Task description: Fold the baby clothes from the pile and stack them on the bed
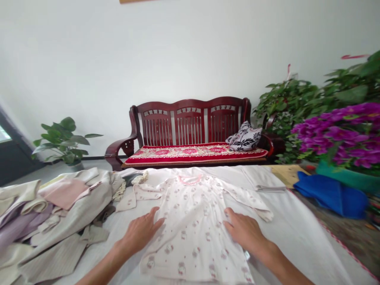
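Observation:
A white long-sleeved child's shirt [192,221] with a small printed pattern and a pink neckline lies spread flat, its neck pointing away from me. My left hand [142,231] rests at the shirt's left side edge, thumb and forefinger apart. At the opposite side edge, below the sleeve, is my right hand [245,231], its thumb also apart from the fingers. Both hands look open and hold no cloth that I can see; their other fingers are partly hidden. A small white tag shows at the right side seam.
A heap of clothes [71,202] covers the left of the white sheet [297,233]. Folded white cloth [263,178] lies at the back right, near blue fabric [331,194] and purple flowers [341,134]. Behind stands a wooden bench [190,122] with a patterned cushion [245,137].

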Motion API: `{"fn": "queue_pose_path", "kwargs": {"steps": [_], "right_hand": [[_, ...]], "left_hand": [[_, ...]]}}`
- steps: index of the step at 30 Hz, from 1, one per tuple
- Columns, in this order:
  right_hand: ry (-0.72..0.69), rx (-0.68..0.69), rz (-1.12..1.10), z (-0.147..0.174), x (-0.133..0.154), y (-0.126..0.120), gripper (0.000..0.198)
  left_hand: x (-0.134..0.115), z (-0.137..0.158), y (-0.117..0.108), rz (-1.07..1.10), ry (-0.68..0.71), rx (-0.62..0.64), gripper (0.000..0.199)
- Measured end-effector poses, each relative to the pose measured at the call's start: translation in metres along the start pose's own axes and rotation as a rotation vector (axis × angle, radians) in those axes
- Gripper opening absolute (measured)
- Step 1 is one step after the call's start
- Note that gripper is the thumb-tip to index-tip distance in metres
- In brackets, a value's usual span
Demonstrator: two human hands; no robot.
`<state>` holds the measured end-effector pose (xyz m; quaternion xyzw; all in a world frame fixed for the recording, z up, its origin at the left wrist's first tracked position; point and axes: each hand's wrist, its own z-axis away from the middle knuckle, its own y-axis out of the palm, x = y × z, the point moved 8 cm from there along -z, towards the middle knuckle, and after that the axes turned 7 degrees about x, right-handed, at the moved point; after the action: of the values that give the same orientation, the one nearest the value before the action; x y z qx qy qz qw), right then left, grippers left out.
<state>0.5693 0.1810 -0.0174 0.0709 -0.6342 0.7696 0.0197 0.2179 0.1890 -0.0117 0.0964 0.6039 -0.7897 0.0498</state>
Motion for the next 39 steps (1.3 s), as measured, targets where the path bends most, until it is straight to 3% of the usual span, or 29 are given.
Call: {"fn": "queue_pose_path", "kwargs": {"steps": [6,11,15,19,21,25,29,33,36,39], "right_hand": [[-0.012,0.058,-0.009,0.031,-0.004,0.006,0.055],[0.028,0.072,-0.036,0.045,-0.009,0.014,0.063],[0.015,0.041,-0.165,0.046,-0.009,0.015,0.064],[-0.048,0.014,-0.409,0.041,-0.018,0.012,0.058],[-0.073,0.034,-0.47,0.039,-0.026,0.013,0.057],[-0.056,0.143,-0.379,0.041,-0.04,0.014,0.054],[-0.012,0.053,-0.174,0.043,-0.035,-0.011,0.037],[-0.142,-0.115,-0.034,0.031,0.02,-0.027,0.044],[-0.277,-0.116,-0.027,0.018,0.071,-0.011,0.055],[-0.324,-0.093,-0.025,0.008,0.094,0.012,0.06]], "left_hand": [[0.008,0.036,0.027,0.226,0.047,0.112,0.061],[0.005,0.04,0.034,0.497,0.072,0.041,0.064],[0.01,0.042,0.034,0.727,0.047,-0.006,0.066],[0.014,0.047,0.041,0.9,0.026,0.057,0.067],[0.015,0.05,0.045,0.828,0.012,0.1,0.064],[0.016,0.059,0.041,0.427,0.033,0.142,0.05],[0.004,0.06,0.011,0.036,0.044,0.012,0.035],[-0.043,0.04,-0.006,-0.055,0.144,-0.089,0.035],[-0.089,0.014,0.002,-0.038,0.306,-0.159,0.044],[-0.11,-0.009,0.02,-0.064,0.369,-0.211,0.056]]}}
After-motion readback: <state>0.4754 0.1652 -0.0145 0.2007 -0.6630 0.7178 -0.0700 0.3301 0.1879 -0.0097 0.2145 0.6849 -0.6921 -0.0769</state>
